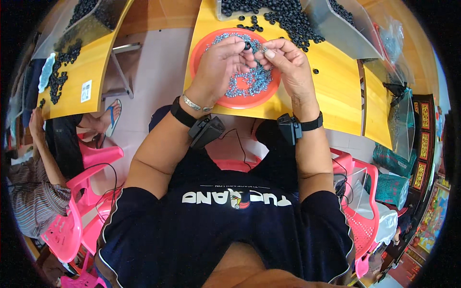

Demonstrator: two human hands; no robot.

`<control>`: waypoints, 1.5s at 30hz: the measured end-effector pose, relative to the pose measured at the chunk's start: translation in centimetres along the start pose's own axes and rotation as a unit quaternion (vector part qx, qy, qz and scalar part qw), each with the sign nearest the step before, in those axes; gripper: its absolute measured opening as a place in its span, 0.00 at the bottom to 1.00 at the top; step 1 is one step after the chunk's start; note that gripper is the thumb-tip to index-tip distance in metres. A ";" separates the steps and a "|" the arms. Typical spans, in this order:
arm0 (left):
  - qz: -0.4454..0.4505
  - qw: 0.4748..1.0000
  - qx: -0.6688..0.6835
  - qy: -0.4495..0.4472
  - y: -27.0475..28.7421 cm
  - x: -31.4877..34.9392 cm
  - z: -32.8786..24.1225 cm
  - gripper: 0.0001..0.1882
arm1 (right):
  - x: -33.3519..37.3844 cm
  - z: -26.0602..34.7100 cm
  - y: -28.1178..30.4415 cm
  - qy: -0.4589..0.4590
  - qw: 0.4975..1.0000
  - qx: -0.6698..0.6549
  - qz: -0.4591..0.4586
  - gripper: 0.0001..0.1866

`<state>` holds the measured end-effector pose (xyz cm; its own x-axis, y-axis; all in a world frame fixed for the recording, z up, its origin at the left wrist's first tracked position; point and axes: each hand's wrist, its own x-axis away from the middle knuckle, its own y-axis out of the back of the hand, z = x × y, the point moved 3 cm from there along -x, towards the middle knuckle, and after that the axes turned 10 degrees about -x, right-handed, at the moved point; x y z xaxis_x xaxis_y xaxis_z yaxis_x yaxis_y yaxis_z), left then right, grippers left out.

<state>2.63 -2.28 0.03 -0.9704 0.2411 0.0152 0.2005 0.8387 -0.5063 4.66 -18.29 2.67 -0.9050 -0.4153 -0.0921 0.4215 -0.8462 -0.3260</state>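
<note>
Over a round red-orange plate, my two hands are raised close together. My left hand pinches a small black ring-shaped part between thumb and forefinger. Facing it, my right hand grips a tiny silvery metal piece at the fingertips; its exact kind is too small to make out. Many small shiny metal pieces lie spread in the plate below. The black part and the metal piece are apart.
Behind the plate, a heap of black ring-shaped parts covers the yellow table beside clear plastic bins. At the left, another person's hand rests at a second yellow table. Pink plastic chairs stand on both sides.
</note>
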 end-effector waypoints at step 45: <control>0.068 0.996 0.062 0.001 0.2 -0.2 0.2 0.09 | 0.3 0.5 -1.3 0.226 0.886 0.405 -0.025 0.05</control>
<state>2.86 -2.25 -0.22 -0.9353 0.3487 -0.0595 0.3115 0.7320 -0.6059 3.84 -17.45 3.52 -0.7777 -0.3488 -0.5230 0.1175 -0.8979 0.4241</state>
